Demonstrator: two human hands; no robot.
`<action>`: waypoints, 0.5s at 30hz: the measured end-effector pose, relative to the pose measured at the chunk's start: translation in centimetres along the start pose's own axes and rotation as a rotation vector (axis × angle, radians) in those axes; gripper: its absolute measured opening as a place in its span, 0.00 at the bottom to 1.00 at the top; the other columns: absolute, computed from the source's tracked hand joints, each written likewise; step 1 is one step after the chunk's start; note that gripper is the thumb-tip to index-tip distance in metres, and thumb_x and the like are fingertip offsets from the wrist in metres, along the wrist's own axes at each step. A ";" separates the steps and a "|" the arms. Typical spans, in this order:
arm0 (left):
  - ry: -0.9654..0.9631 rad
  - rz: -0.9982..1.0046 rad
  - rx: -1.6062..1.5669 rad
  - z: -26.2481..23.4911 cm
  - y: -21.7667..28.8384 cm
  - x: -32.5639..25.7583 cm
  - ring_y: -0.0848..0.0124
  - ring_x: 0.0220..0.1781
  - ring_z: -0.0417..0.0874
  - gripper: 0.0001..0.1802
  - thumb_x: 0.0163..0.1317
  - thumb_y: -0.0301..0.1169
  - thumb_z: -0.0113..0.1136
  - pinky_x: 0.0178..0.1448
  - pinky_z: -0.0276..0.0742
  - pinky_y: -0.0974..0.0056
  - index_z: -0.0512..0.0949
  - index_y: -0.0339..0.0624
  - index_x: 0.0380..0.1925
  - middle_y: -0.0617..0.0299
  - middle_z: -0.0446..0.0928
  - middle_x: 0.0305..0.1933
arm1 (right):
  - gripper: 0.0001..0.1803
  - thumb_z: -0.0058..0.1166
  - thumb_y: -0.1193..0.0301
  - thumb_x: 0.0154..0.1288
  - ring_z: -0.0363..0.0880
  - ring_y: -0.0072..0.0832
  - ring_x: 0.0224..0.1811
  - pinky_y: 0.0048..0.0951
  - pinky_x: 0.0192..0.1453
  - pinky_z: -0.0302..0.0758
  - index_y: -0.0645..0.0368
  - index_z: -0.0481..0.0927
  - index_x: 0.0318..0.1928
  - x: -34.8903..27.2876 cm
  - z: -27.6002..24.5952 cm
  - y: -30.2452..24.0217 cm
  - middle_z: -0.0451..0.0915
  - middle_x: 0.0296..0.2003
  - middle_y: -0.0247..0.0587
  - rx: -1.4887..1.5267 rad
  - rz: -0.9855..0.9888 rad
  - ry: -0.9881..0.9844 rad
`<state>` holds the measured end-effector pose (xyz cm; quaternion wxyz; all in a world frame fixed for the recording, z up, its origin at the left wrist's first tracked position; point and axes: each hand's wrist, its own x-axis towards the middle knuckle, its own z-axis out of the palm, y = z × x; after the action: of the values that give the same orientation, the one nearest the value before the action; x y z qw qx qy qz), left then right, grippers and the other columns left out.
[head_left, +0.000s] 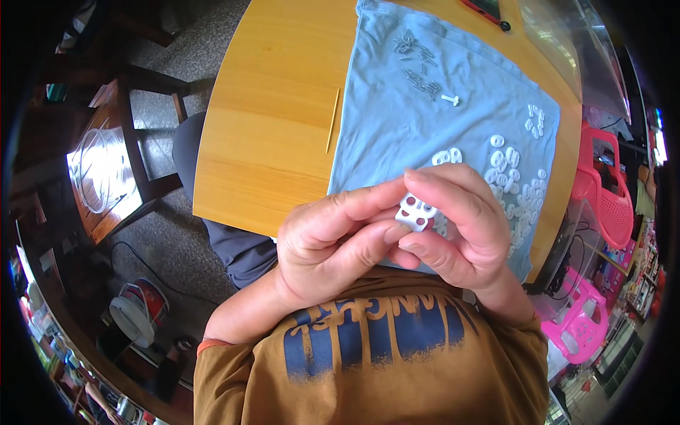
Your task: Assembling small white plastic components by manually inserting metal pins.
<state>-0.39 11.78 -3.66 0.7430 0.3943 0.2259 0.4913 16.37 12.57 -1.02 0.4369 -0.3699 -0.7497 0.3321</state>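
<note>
Close in front of my chest, my left hand point(333, 244) and my right hand point(464, 219) meet around a small white plastic piece with round holes point(415, 212). The left thumb and fingers pinch its left side. On the other side, the right fingers curl over the top while the thumb comes in from below. Its lower part is partly covered by fingertips. Just beyond my right hand, more white plastic pieces point(501, 159) lie loose on a light blue cloth point(386, 134). Some of them are hidden behind that hand.
Small metal springs point(423, 85) lie on the cloth's far part near a white T-shaped piece point(450, 100). A thin wooden stick point(333, 120) rests on the wooden table point(276, 106) beside the cloth. Pink plastic chairs point(602, 188) stand right; a wooden stool point(106, 156) is left.
</note>
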 end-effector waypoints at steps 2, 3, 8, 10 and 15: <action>-0.010 0.035 0.046 -0.3 0.1 0.0 0.73 0.35 0.82 0.21 0.56 0.16 0.53 0.38 0.79 0.72 0.69 0.31 0.52 0.54 0.78 0.38 | 0.24 0.59 0.74 0.53 0.76 0.29 0.33 0.23 0.34 0.73 0.69 0.71 0.50 0.0 0.0 0.1 0.76 0.37 0.44 0.020 -0.008 0.000; -0.011 0.035 0.046 -0.5 0.1 0.0 0.73 0.35 0.82 0.21 0.56 0.16 0.53 0.38 0.79 0.72 0.69 0.31 0.52 0.54 0.78 0.38 | 0.24 0.59 0.74 0.53 0.76 0.29 0.33 0.23 0.34 0.73 0.69 0.71 0.50 0.0 0.0 0.0 0.76 0.37 0.44 0.019 -0.009 0.000; -0.061 0.113 0.244 -1.0 0.3 0.3 0.70 0.33 0.83 0.19 0.54 0.17 0.56 0.36 0.79 0.72 0.71 0.32 0.48 0.52 0.79 0.36 | 0.23 0.59 0.74 0.53 0.76 0.30 0.33 0.24 0.34 0.73 0.69 0.72 0.50 -0.1 -0.1 -0.1 0.76 0.36 0.44 0.036 0.007 -0.018; -0.065 0.127 0.252 -1.0 0.3 0.3 0.70 0.32 0.83 0.18 0.54 0.17 0.56 0.36 0.80 0.72 0.72 0.32 0.48 0.52 0.79 0.35 | 0.23 0.59 0.74 0.53 0.76 0.30 0.33 0.24 0.34 0.73 0.69 0.72 0.50 -0.1 -0.1 -0.2 0.76 0.36 0.44 0.048 0.009 -0.018; -0.041 0.130 0.266 -0.8 0.4 0.2 0.70 0.32 0.83 0.17 0.54 0.18 0.57 0.34 0.80 0.72 0.72 0.31 0.46 0.52 0.79 0.33 | 0.22 0.58 0.74 0.54 0.76 0.30 0.34 0.23 0.35 0.73 0.68 0.72 0.50 -0.4 0.2 0.0 0.76 0.36 0.45 0.096 0.032 -0.006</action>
<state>-1.11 12.36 -3.86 0.6555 0.5130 0.2475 0.4959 16.31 12.23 -1.24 0.4464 -0.3595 -0.7282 0.3757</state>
